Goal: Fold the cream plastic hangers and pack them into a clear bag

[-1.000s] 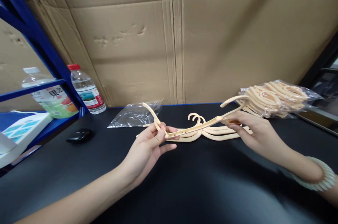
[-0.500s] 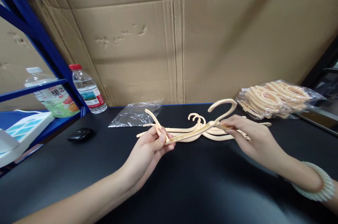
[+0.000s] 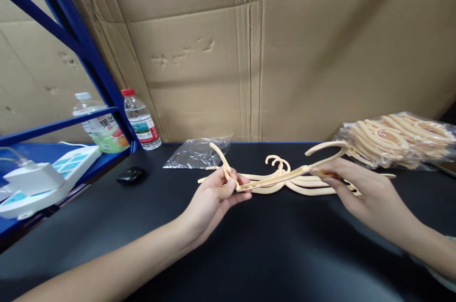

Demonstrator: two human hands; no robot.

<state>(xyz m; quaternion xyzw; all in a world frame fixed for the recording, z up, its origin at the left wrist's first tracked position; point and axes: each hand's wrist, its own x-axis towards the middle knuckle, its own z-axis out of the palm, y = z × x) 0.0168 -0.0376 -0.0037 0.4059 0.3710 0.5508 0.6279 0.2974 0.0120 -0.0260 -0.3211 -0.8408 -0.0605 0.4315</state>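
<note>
Head view: left hand (image 3: 213, 197) and right hand (image 3: 359, 188) each pinch one end of a thin hanger part (image 3: 278, 177). Risk: twisting between them could probably snap it.

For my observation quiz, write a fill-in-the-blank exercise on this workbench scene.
1. The left hand and right hand hold one hanger over the ____ table.
2. The clear water bottle has a ____ cap.
3. The bag of hangers lies on the person's ____ side.
Missing words: black; red; right.
</note>
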